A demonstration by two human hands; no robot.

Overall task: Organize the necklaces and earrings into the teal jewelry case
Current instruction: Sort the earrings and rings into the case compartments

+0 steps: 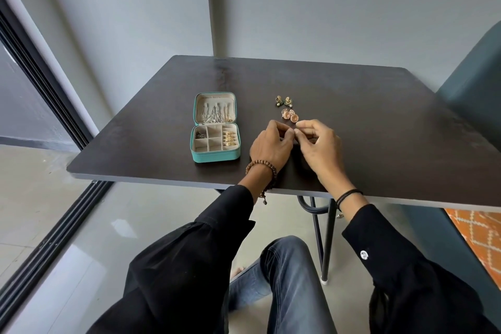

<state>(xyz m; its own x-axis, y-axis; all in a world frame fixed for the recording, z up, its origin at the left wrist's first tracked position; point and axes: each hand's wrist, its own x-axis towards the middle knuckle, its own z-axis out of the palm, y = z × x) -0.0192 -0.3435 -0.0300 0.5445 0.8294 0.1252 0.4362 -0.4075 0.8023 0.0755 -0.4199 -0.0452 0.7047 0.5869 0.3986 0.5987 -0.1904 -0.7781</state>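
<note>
Near the middle of the dark table, the left hand and the right hand are meeting fingertip to fingertip, both curling inward and pinching a small piece between them. It is too covered to name, though it is probably an earring or its back. Just left of the left hand, the teal jewelry case is lying open, with chains hanging in its lid and rings filling the right-hand column. Several square cells are looking bare. Beyond the fingertips, a rose-gold pair of earrings is sitting close by, and a green-and-gold pair is lying a little farther back. Handling this step well is probably calling for working low over the tabletop, so a slipping piece is not rolling off. It is also calling for passing the piece fully into one hand before reaching across to a bare cell.
</note>
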